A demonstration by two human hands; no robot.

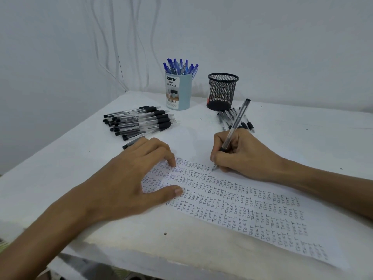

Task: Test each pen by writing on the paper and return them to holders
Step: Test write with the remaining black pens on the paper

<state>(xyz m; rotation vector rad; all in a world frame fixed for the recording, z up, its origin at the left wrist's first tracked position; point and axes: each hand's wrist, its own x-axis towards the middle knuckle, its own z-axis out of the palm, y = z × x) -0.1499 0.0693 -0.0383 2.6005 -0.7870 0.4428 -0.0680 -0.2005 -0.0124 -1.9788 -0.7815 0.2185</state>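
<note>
Head view: we are mid-test. Our right hand (240, 156) pinches the clear black-capped plastic pen (237, 120), tip on the white scribbled paper sheet (252, 209); our left hand (129, 178) presses it, fingers spread. Next, we judge, comes the black mesh holder (222, 90).

The white surface (302, 138) carries a paper (232, 203) covered in handwriting, a pile of black pens (139, 123) at left, a pale blue holder (177, 91) and a black mesh holder (222, 91) behind, with loose pens (228, 117) beside the latter
</note>
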